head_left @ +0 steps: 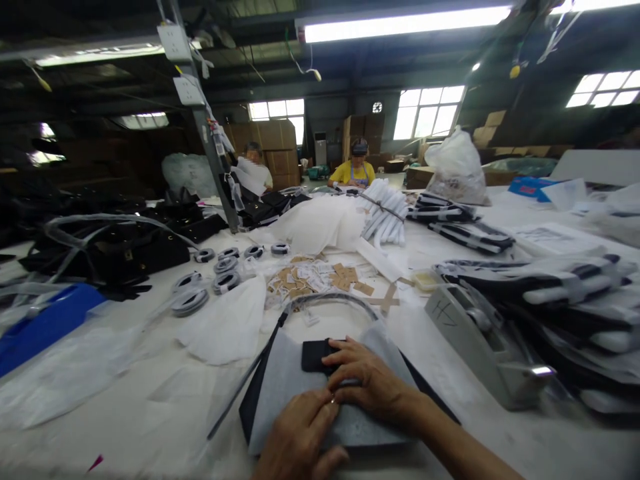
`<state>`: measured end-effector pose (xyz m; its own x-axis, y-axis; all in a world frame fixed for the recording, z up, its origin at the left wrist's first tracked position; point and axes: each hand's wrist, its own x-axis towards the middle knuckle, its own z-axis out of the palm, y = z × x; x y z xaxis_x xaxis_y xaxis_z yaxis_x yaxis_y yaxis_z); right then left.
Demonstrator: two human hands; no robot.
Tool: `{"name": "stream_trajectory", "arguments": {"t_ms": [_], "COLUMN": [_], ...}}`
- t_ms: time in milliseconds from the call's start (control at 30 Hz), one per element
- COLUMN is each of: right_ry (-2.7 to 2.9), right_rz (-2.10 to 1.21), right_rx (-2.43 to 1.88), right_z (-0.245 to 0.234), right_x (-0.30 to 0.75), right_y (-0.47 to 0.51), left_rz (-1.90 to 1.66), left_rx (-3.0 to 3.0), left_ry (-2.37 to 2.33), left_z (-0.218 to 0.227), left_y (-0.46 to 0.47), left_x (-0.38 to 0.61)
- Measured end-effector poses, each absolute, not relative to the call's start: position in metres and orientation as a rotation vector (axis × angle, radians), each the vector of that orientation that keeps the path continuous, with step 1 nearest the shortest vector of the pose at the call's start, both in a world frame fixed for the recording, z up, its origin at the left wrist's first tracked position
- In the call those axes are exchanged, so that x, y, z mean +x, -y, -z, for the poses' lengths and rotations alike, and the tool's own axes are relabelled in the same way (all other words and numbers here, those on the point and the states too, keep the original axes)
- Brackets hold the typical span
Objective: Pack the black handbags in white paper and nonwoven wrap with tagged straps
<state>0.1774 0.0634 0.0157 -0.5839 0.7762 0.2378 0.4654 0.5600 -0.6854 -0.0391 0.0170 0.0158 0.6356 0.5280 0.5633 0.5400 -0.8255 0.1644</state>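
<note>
A dark handbag (pixel 256 383) lies flat in front of me, its front covered by a pale grey protective sheet (pixel 280 400). Its handle (pixel 327 297) arches away from me and looks wrapped. A black flap (pixel 313 357) shows at the bag's upper middle. My right hand (pixel 373 383) rests there, fingers stretched over the flap's right side and the sheet. Close by, my left hand (pixel 303 430) has its fingers drawn together, touching the right hand's fingertips. A tiny shiny spot (pixel 333 401) shows where they meet; what the left fingers pinch is too small to name.
A grey tape dispenser (pixel 475 347) stands right of the bag, before stacked wrapped bags (pixel 560 293). Beyond the handle lie brown and white tags (pixel 305 277), with several strap coils (pixel 227 280) to their left. A blue bin (pixel 50 323) is far left. Across the table sits a co-worker (pixel 353 172).
</note>
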Motion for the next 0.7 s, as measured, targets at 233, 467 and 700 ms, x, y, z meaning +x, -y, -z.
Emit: {"name": "stream_trajectory", "arguments": {"t_ms": [233, 467, 700], "right_ry": [2.286, 2.45, 2.373], "right_rz": [-0.586, -0.466, -0.442], "right_rx": [-0.888, -0.943, -1.33], "right_z": [-0.015, -0.018, -0.029], "right_x": [0.168, 0.164, 0.149], "right_y": [-0.069, -0.072, -0.054], "left_rz": [0.915, 0.88, 1.047], "left_rx": [-2.802, -2.784, -2.599], "left_ry": [0.884, 0.817, 0.784], "left_z": [-0.005, -0.002, 0.007], "left_y": [-0.025, -0.027, -0.029], "left_x": [-0.042, -0.045, -0.043]}}
